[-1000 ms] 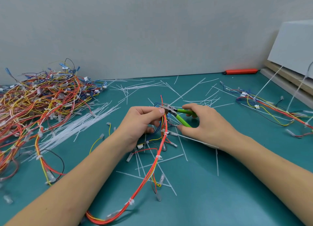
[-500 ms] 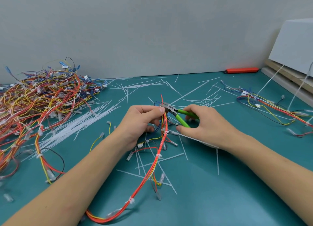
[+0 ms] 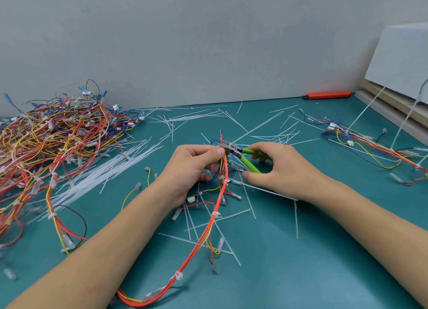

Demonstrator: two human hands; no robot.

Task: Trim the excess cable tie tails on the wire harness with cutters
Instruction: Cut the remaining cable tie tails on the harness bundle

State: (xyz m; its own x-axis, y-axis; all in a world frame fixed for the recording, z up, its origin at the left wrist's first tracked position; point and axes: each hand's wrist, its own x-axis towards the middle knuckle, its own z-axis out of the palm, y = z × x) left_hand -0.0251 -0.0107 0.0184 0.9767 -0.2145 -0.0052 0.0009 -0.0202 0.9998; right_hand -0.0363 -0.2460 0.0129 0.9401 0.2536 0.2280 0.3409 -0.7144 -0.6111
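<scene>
My left hand (image 3: 192, 167) pinches the upper end of an orange, red and yellow wire harness (image 3: 209, 223) that runs down toward the near table edge, with white cable ties (image 3: 215, 214) along it. My right hand (image 3: 280, 169) grips green-handled cutters (image 3: 249, 159). Their metal jaws (image 3: 228, 145) sit against the harness right beside my left thumb. What lies between the jaws is too small to make out.
A big tangle of harnesses (image 3: 53, 146) covers the left of the teal table (image 3: 301, 262). Another harness (image 3: 370, 146) lies at the right by a wooden stand (image 3: 393, 109). Cut white tie tails (image 3: 111, 169) are scattered about. An orange tool (image 3: 327, 95) lies by the wall.
Both hands have stayed almost still; the cutter jaws remain at the harness top by my left thumb.
</scene>
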